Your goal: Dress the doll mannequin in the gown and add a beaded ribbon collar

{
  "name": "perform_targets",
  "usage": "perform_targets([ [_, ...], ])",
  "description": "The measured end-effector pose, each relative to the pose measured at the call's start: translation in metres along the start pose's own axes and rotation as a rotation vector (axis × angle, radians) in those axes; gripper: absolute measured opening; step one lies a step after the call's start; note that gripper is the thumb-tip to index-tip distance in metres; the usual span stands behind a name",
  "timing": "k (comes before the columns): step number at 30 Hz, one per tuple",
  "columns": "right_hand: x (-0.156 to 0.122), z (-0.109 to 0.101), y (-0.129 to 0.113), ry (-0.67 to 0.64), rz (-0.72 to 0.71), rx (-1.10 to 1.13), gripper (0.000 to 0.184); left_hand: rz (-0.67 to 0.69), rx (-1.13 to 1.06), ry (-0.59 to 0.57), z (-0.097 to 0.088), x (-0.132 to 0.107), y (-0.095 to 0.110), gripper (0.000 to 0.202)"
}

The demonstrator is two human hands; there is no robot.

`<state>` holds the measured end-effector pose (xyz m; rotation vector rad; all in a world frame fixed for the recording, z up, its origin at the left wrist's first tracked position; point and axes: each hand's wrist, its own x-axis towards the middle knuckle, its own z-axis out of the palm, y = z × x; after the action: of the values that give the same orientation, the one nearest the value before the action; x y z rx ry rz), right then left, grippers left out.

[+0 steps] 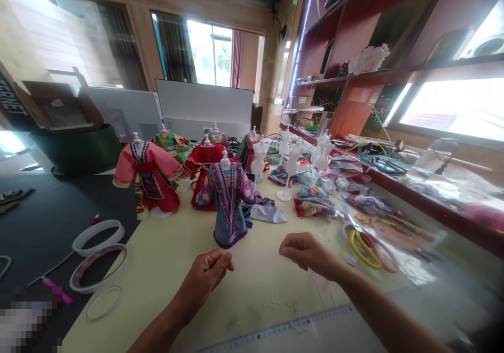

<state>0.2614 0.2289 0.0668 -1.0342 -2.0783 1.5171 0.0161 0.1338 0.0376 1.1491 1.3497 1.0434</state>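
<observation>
Left hand [205, 279] and right hand [307, 253] apart, fingertips pinched, any hold too fine to tell, open counter [165, 274] around them, ruler [275, 336] along the near edge, purple-robed mannequin [228, 206] just ahead, five more dressed mannequins [147, 177], at least four bare white stands [293, 161], yellow-handled scissors [364, 250] rightward

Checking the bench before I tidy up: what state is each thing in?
Left hand, raised, fingertips pinched
Right hand, raised, fingertips pinched
Purple-and-teal doll robe, dressed on a stand
White mannequin stand, bare, upright
Yellow-handled scissors, lying flat
Ruler, lying on the table
</observation>
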Motion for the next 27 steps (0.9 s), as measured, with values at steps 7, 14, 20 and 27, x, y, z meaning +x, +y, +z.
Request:
perform_targets([
  [7, -0.009, -0.013, -0.005, -0.086, -0.023, -0.095, 0.019, -0.001, 0.005, 0.052, 0.000, 0.003, -0.004, 0.042],
  [14, -0.005, -0.012, 0.001, 0.033, -0.019, 0.015, 0.019, 0.015, -0.064, 0.111, -0.008, 0.005, -0.002, 0.041],
  [20, 0.042, 0.004, -0.014, 0.277, -0.207, 0.005, 0.021, 0.203, -0.057, 0.398, -0.039, 0.012, 0.009, 0.027],
  [27, 0.078, 0.016, -0.023, 0.338, -0.232, 0.057, 0.021, 0.249, -0.013, 0.589, -0.051, 0.012, 0.015, 0.023],
])
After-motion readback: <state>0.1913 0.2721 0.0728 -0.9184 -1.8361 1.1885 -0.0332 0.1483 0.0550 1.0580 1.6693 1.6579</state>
